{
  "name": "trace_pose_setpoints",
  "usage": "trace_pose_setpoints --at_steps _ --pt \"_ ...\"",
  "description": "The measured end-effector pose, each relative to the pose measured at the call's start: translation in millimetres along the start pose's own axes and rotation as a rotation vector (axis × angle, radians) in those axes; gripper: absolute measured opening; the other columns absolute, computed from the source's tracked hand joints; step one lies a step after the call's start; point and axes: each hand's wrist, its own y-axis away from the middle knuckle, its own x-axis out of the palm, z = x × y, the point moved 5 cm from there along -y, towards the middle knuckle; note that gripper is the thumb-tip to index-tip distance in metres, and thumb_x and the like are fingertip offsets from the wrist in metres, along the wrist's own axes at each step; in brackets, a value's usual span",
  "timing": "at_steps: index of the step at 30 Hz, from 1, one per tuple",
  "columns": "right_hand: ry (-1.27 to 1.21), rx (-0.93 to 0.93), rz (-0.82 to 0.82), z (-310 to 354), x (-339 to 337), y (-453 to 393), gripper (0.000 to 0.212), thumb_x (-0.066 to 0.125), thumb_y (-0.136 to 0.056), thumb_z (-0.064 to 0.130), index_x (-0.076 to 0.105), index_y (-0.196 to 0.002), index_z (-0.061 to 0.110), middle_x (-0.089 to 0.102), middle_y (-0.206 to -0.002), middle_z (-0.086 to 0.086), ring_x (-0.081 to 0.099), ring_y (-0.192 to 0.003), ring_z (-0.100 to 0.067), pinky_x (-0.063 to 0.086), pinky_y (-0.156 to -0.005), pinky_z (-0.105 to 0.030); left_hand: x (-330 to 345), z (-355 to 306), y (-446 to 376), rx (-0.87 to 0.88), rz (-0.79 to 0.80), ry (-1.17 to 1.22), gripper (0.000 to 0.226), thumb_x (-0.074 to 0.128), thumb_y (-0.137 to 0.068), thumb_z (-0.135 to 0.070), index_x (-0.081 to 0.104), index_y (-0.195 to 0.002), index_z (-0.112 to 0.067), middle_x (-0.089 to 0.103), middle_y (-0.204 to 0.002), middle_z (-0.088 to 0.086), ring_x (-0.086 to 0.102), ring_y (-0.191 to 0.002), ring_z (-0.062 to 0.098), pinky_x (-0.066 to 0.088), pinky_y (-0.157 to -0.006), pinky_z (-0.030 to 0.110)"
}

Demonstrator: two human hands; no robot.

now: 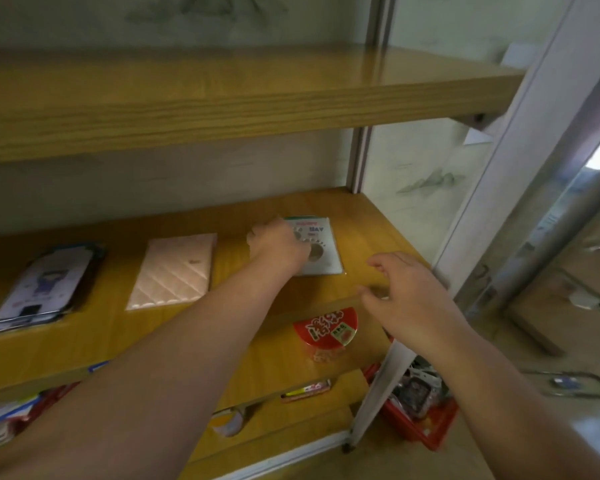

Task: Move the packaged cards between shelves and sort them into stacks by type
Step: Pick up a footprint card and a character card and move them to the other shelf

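The middle shelf [94,344] is carrying three card groups in a row, under a bare upper shelf [222,98]. At the left, a stack of dark-edged packaged cards [45,285] is lying with its long axis running front to back, leaning slightly left. In the middle, a pink quilted pack [174,271] is lying the same way, well apart from both neighbours. At the right, a white greeting card [317,247] in clear wrap is lying flat, long axis also running toward the back wall.

The left hand [278,247] is reaching across and resting on the left edge of the white card, fingers curled down over it; whether it is gripping the card or only pressing it flat cannot be told, as the fingertips are hidden. The right hand [406,292] is hovering near the shelf's front edge, fingers spread and loosely bent, holding nothing, just right of and in front of the card.

Judgement: the left hand is the nearer and is already on the card; the card is lying directly under it, so squaring or lifting falls to that hand.

Below, a red-lidded tub [326,330] is sitting on the lower shelf, with a red basket [426,431] on the floor beside.
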Motion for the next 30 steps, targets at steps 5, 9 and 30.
trace_pose_setpoints --at_steps 5,9,30 --pt "-0.005 -0.059 0.008 12 2 -10 0.053 0.064 -0.089 0.043 0.052 -0.138 0.026 0.056 -0.131 0.008 0.054 -0.119 -0.012 0.050 -0.096 -0.033 -18 9 9 0.114 -0.131 0.004 0.063 0.062 -0.089 -0.042 0.047 -0.143 -0.013 0.042 -0.148 0.014 0.039 -0.133 0.035 0.031 -0.109 0.040" --pt "-0.039 -0.136 0.005 40 13 -21 0.050 0.064 -0.090 0.043 0.053 -0.136 0.026 0.057 -0.129 0.009 0.055 -0.117 -0.012 0.053 -0.092 -0.035 -51 36 33 0.339 -0.226 0.114 0.040 0.065 -0.086 -0.024 0.066 -0.125 -0.012 0.058 -0.132 0.012 0.053 -0.123 0.031 0.041 -0.105 0.036" --pt "-0.174 -0.556 0.160 336 142 28 0.043 0.070 -0.085 0.035 0.063 -0.123 0.018 0.062 -0.118 -0.002 0.058 -0.112 -0.024 0.050 -0.092 -0.042 -246 352 177 0.045 -0.456 -0.033 0.042 0.058 -0.092 -0.036 0.063 -0.131 -0.021 0.056 -0.141 -0.005 0.047 -0.131 0.011 0.033 -0.102 0.020"
